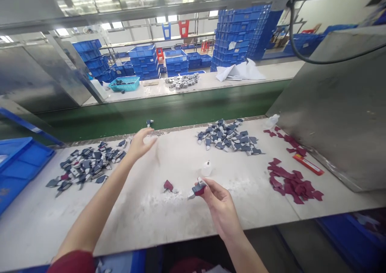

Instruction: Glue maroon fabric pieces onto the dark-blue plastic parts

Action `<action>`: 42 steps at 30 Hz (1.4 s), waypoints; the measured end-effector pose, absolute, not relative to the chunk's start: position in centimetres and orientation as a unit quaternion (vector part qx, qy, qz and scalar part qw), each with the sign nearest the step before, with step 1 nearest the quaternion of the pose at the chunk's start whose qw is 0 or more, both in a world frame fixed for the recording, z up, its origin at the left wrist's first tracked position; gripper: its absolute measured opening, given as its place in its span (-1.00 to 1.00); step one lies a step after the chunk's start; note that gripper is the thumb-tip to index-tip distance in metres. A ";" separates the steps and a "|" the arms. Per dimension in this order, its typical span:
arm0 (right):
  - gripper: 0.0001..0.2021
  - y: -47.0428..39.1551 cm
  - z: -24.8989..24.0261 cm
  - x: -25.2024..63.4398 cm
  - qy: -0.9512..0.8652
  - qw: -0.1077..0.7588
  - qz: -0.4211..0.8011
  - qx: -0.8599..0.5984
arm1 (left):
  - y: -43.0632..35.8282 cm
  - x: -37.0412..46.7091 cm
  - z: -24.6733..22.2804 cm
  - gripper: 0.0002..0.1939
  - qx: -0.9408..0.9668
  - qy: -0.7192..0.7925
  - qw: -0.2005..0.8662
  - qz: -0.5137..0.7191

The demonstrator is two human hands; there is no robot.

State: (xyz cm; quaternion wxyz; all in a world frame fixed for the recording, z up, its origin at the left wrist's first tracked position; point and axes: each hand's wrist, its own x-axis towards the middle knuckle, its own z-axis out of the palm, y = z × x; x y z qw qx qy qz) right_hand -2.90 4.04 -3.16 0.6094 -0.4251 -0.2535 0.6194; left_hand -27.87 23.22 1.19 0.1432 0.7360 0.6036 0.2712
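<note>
My right hand (219,202) pinches a small dark grey, white and maroon plastic part (197,188) above the table. My left hand (141,145) reaches out with thumb and fingers apart and nothing between them, near the table's far edge. Just beyond its fingertips, a similar grey-and-white part (149,123) lies on the green conveyor belt (193,109). Between my hands a maroon-and-white piece (169,185) rests among white crumbs. A small translucent bottle (206,168) stands behind my right hand.
Grey-and-white parts form a left pile (90,162) and a back pile (227,135). Flat maroon pieces (292,182) lie at right, beside an orange-red cutter (308,164) and a second bottle (272,121). A blue crate (21,160) borders the left; a metal panel (337,104) borders the right.
</note>
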 end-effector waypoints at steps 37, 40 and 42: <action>-0.52 1.3 -2.0 -2.4 -0.274 0.642 0.579 -0.421 | 3.8 -18.1 1.2 -0.53 0.804 0.312 0.234 0.449; -0.60 0.6 -1.8 -2.5 -0.358 0.635 0.547 -0.412 | 2.4 -17.5 0.3 -0.66 0.757 0.351 0.232 0.499; -0.62 0.1 -1.7 -2.2 -0.436 0.632 0.486 -0.417 | 1.9 -17.4 0.0 -0.67 0.738 0.371 0.236 0.512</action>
